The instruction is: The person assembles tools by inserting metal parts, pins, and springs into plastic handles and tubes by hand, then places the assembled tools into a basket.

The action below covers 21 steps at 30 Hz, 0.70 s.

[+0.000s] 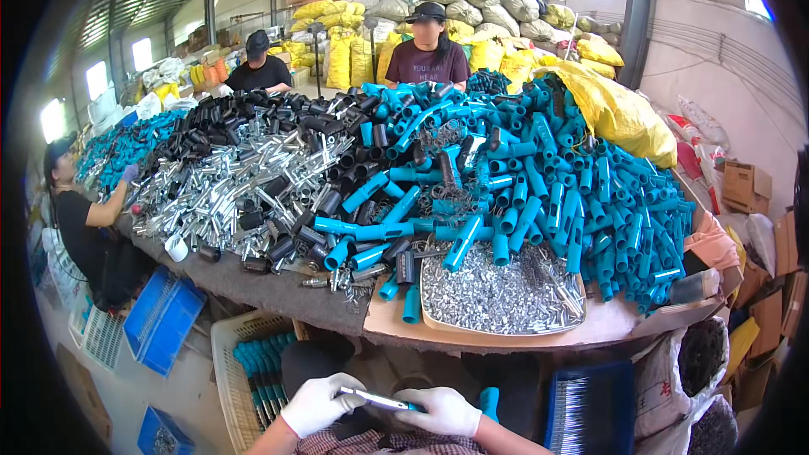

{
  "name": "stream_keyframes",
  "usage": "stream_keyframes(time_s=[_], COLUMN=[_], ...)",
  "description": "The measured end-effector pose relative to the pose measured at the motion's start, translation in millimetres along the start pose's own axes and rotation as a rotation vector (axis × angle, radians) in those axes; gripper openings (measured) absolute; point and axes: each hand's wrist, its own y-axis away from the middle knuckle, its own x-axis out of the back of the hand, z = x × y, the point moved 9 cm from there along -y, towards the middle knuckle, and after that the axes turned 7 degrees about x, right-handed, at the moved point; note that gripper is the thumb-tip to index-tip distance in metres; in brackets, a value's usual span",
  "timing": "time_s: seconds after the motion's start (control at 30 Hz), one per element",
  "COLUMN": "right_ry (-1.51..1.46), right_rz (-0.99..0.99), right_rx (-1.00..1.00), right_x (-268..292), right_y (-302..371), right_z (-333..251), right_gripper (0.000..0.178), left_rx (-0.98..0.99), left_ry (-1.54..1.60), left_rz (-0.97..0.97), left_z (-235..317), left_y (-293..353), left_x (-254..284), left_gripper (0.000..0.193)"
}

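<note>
Low in front of me, over my lap, my left hand (317, 405) in a white glove pinches one end of a slim silver metal rod (377, 399). The rod's other end, with a bit of teal showing, runs into the closed fingers of my white-gloved right hand (444, 412). Part of it is hidden there. A teal plastic tube piece (490, 403) lies just right of my right hand. Left of my left hand, a cream crate (226, 371) holds several teal-and-dark assembled pieces in rows.
On the table lie heaps of teal tubes (615, 219), silver rods (227, 177) and black sleeves (232, 126). A tray (506, 330) of small metal parts sits near its edge. A blue bin (619, 409) stands right. Three people (430, 59) are at the table.
</note>
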Motion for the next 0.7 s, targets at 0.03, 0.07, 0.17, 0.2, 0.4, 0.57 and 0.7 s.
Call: stream_keyframes(time_s=[0.03,0.07,0.17,0.2,0.4,0.57,0.7], right_ry=[0.002,-0.076,-0.237,-0.323,-0.199,-0.284,-0.086], right_rz=[0.0,-0.036,-0.083,-0.095,-0.12,-0.123,-0.043], right_rx=[0.001,0.014,0.065,0.102,0.035,0.075,0.112], right_x=[0.7,-1.9,-8.0,-9.8,-3.2,-3.1,3.4], right_y=[-0.1,-0.2,1.4,2.4,5.5,6.1,3.7], right_z=[1.3,3.2,10.4,9.2,-0.2,-5.2,-11.2], right_gripper=[0.04,0.04,0.04,0.04,0.04,0.04,0.04], left_rx=[-0.002,-0.11,-0.455,-0.69,-0.724,-0.658,-0.395], left_ry=[0.0,0.009,-0.031,-0.08,-0.126,-0.11,-0.039], left_rz=[0.002,0.041,0.085,0.088,0.125,0.108,0.12], left_z=[1.7,12.9,33.0,47.1,54.5,43.1,17.3], left_y=[1.6,6.5,13.3,24.2,30.4,29.1,15.5], left_x=[-1.8,-1.7,-3.9,-6.5,-6.4,-7.2,-10.8], left_gripper=[0.035,0.028,0.02,0.021,0.029,0.031,0.023])
